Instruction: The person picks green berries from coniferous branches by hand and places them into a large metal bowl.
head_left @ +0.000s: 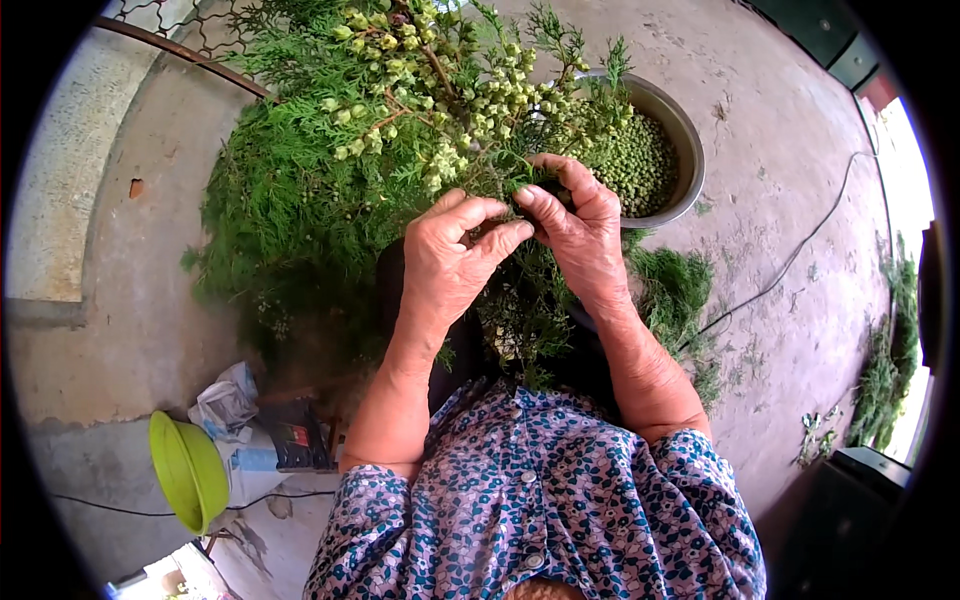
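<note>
A leafy conifer branch (340, 165) with clusters of pale green cones (500, 95) spreads in front of me, over my lap. My left hand (452, 245) is closed, its thumb and fingers pinched at a thin green twig. Right beside it, my right hand (583, 228) is also closed, thumb and forefinger bent together on the same twig. The fingertips of both hands nearly meet, and they partly hide what lies between them. Just beyond my right hand stands a round metal basin (687, 150) holding many small green cones (635, 165). Some branch tips overhang its left side.
Cut green sprigs (672, 290) lie on the concrete floor (770, 230) by the basin, with more greenery (885, 360) at the far right. A cable (815, 235) crosses the floor. At lower left are a lime-green plastic bowl (188, 470) and a white bag (225, 400).
</note>
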The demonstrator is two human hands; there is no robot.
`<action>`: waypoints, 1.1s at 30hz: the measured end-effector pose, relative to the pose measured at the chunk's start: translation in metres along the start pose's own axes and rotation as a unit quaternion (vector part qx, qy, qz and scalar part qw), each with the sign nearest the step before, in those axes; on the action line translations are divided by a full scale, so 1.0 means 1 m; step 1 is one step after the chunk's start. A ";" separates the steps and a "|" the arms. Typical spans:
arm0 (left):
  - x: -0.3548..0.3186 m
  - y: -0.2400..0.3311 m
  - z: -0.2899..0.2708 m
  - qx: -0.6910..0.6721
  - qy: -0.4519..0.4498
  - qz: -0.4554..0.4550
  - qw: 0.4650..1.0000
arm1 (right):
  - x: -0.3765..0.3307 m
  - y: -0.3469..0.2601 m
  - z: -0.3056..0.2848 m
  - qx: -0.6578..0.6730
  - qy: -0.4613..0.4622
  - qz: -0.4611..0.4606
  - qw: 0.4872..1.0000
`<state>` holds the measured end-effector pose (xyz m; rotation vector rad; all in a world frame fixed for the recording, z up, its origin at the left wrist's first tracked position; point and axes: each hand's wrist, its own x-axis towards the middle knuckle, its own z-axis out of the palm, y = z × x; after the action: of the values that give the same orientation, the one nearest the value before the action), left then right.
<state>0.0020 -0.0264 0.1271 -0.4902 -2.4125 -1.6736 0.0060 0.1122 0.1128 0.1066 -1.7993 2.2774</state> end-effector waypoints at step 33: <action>0.002 -0.008 -0.010 -0.367 0.077 -0.206 0.904 | -0.005 0.012 0.015 0.308 -0.015 0.115 0.944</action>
<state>-0.0034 -0.0383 0.1240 0.1001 -1.7776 -2.6833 0.0065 0.0944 0.1037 0.0373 -1.0898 2.9418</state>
